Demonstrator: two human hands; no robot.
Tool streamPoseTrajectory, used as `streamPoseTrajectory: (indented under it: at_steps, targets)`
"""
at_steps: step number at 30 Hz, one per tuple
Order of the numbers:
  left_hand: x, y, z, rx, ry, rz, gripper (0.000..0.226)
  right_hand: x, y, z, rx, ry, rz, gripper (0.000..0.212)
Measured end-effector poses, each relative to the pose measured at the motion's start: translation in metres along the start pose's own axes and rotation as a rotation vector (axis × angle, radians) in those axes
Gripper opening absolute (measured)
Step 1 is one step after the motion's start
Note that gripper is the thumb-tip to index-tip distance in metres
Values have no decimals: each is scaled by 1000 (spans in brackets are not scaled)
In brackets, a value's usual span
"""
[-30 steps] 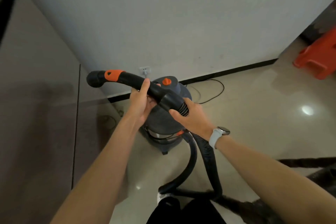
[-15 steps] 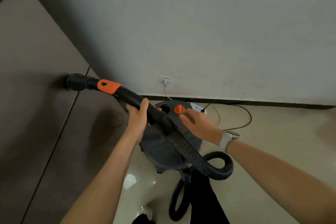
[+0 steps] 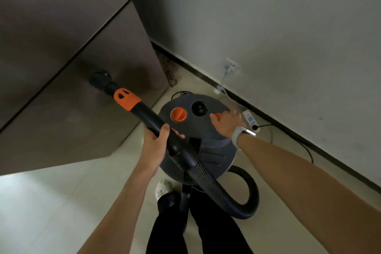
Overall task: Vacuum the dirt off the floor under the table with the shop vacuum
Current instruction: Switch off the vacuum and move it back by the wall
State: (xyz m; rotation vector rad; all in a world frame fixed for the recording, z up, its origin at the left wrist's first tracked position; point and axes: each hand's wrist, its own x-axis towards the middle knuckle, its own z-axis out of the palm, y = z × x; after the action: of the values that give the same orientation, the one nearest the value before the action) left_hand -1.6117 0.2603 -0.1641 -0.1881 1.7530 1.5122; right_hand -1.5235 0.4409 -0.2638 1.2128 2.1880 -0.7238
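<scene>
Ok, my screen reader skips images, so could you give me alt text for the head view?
Seen from above, the left hand grips the black wand of a shop vacuum, while the right hand touches an orange control on its lid. The hose loops over pale floor beside a wall socket.

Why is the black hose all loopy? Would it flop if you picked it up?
Probably yes. The hose is ribbed and curls in a loop on the floor, so it likely bends and droops easily. The handle in the left hand looks smooth and keeps its shape, so that part seems stiff. The hose probably tugs back a little when pulled.
</scene>
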Motion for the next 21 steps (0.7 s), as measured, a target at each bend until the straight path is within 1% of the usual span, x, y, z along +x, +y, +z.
streamPoseTrajectory:
  at_steps: [2, 5, 8, 10, 12, 13, 15, 17, 19, 21]
  targets:
    - [4, -10, -6, 15, 3, -14, 10, 6, -3, 6, -86, 83, 18, 61]
    - [10, -25, -14, 24, 14, -32, 17, 6, -2, 14, -142, 169, 32, 56]
    - [13, -33, -16, -27, 19, -15, 14, 3, 2, 25, -242, 267, -37, 47]
    - [15, -35, -16, -54, 12, 4, 15, 7, 5, 23, -340, 256, -102, 44]
    - [17, -39, -20, -77, 5, -5, 16, 11, 8, 15, -434, 245, -134, 46]
    - [19, -40, -22, -95, 7, -13, 17, 13, 7, 12, -449, 272, -140, 47]
    - [20, -41, -27, -115, 5, -16, 20, 15, -3, 8, -392, 351, -171, 49]
    - [22, -43, -31, -116, -3, -6, 21, 19, -29, 10, -315, 402, -289, 47]
    - [23, -45, -36, -113, -9, -5, 22, 25, -63, 18, -317, 381, -407, 48]
    - [24, -49, -40, -109, -17, -8, 22, 33, -93, 28, -386, 296, -402, 55]
